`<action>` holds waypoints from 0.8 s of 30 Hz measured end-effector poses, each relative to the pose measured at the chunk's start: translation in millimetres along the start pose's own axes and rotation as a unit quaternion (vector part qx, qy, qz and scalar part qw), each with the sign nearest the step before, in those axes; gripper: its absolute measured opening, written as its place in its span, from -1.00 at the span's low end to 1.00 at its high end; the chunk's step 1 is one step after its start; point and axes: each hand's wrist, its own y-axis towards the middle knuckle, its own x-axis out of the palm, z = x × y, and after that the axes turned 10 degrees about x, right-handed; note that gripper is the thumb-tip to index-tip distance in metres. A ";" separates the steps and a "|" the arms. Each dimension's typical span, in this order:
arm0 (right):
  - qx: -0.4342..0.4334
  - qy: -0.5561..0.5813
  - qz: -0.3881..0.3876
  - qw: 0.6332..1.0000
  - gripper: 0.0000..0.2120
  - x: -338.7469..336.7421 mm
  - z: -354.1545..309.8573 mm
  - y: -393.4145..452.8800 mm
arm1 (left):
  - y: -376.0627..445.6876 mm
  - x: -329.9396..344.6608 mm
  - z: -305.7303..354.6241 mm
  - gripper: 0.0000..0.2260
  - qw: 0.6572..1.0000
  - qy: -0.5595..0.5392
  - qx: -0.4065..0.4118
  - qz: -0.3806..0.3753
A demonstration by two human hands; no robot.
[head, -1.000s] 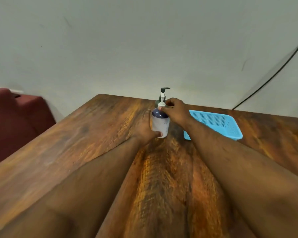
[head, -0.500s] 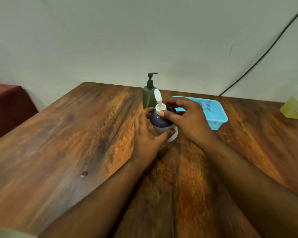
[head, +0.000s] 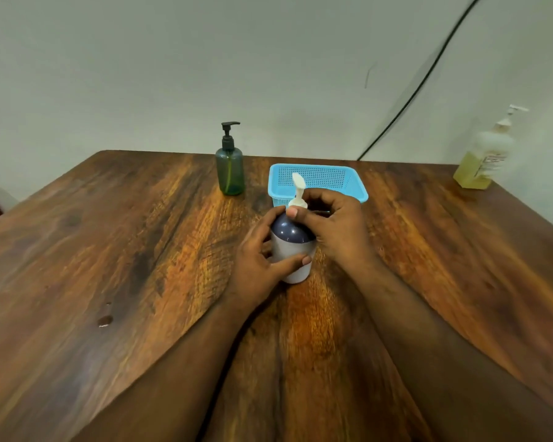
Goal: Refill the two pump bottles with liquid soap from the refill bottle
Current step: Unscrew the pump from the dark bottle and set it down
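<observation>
Mid-tabletop, our left hand (head: 262, 263) grips the white pump bottle (head: 292, 250) while our right hand (head: 329, 224) pinches its pump collar; green pump bottle (head: 230, 169) and refill bottle (head: 482, 157) stand along the far edge.

White pump bottle (head: 292, 253), navy dome top, upright mid-table. Green pump bottle (head: 230, 169) upright behind-left. Yellow refill bottle (head: 482, 162) far right.

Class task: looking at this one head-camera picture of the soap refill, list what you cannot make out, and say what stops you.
- Fill level of the white pump bottle, head view: its opaque body, gripped by the left hand.
- Its collar: covered by the right hand.
- Label on the refill bottle: too small and blurred.
- Basket floor: partly hidden by its front wall and the hands.
</observation>
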 end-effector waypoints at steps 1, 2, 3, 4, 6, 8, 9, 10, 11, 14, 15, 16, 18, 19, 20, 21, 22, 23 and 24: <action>-0.005 0.004 -0.005 1.000 -0.66 -1.4 1.5 1.4 | 0.6 -1.1 -0.5 -0.24 1.000 -0.006 -0.006 -0.006; -0.010 0.011 -0.014 1.000 -0.70 -2.7 2.0 2.2 | 1.0 -2.2 -0.6 -0.23 1.000 -0.012 -0.011 -0.010; -0.013 0.018 -0.027 0.999 -0.73 -4.1 2.5 2.3 | 1.1 -2.9 -0.5 -0.23 1.000 -0.015 -0.015 -0.013; -0.014 0.029 -0.042 0.999 -0.74 -5.6 2.0 1.5 | 1.2 -3.4 -0.3 -0.22 1.000 -0.012 -0.017 -0.016; -0.013 0.058 -0.070 0.996 -0.71 -7.9 2.6 -1.2 | 0.2 -3.8 0.0 -0.21 1.000 -0.002 -0.017 -0.025; -0.019 0.066 -0.085 0.994 -0.69 -9.1 5.9 -1.7 | -0.4 -3.5 0.3 -0.21 0.999 0.001 -0.016 -0.029; -0.022 0.067 -0.087 0.994 -0.67 -8.5 8.9 -2.3 | -0.8 -3.1 0.2 -0.20 0.999 0.001 -0.015 -0.029; -0.024 0.074 -0.088 0.993 -0.66 -7.1 11.7 -3.1 | -0.6 -3.0 -0.7 -0.20 1.000 0.000 -0.015 -0.027; -0.022 0.088 -0.088 0.992 -0.64 -5.2 14.5 -4.3 | -0.2 -2.9 -1.8 -0.20 1.000 -0.002 -0.016 -0.027; -0.015 0.132 -0.068 0.989 -0.56 2.7 23.4 -5.2 | 0.1 -3.7 -3.2 -0.18 0.999 -0.016 -0.025 -0.032; -0.013 0.148 -0.051 0.988 -0.55 5.6 24.3 -4.9 | 0.3 -3.6 -3.4 -0.18 0.999 -0.017 -0.027 -0.034; -0.009 0.173 -0.036 0.984 -0.57 8.3 24.0 -4.0 | 0.5 -3.2 -3.7 -0.19 0.999 -0.017 -0.027 -0.033; 0.010 0.224 -0.010 0.974 -0.60 12.9 24.2 -1.3 | 0.8 -2.7 -4.0 -0.20 0.999 -0.021 -0.031 -0.026; 0.017 0.241 0.001 0.970 -0.61 13.9 24.7 -0.5 | 1.0 -3.2 -3.6 -0.20 0.999 -0.026 -0.033 -0.024; 0.022 0.253 0.008 0.967 -0.63 14.3 25.7 0.7 | 1.4 -4.1 -4.1 -0.20 0.999 -0.032 -0.036 -0.024; 0.025 0.264 0.011 0.964 -0.65 13.9 26.4 2.1 | 2.0 -5.1 -4.3 -0.21 0.998 -0.036 -0.039 -0.027; 0.028 0.274 0.009 0.961 -0.66 13.0 27.1 3.3 | 2.7 -5.9 -4.2 -0.21 0.998 -0.039 -0.042 -0.031; 0.029 0.280 0.004 0.960 -0.66 12.0 27.5 3.7 | 3.1 -6.4 -3.5 -0.21 0.997 -0.042 -0.046 -0.036; 0.027 0.280 -0.001 0.960 -0.65 11.1 26.9 3.6 | 3.2 -6.9 -2.5 -0.22 0.997 -0.046 -0.048 -0.038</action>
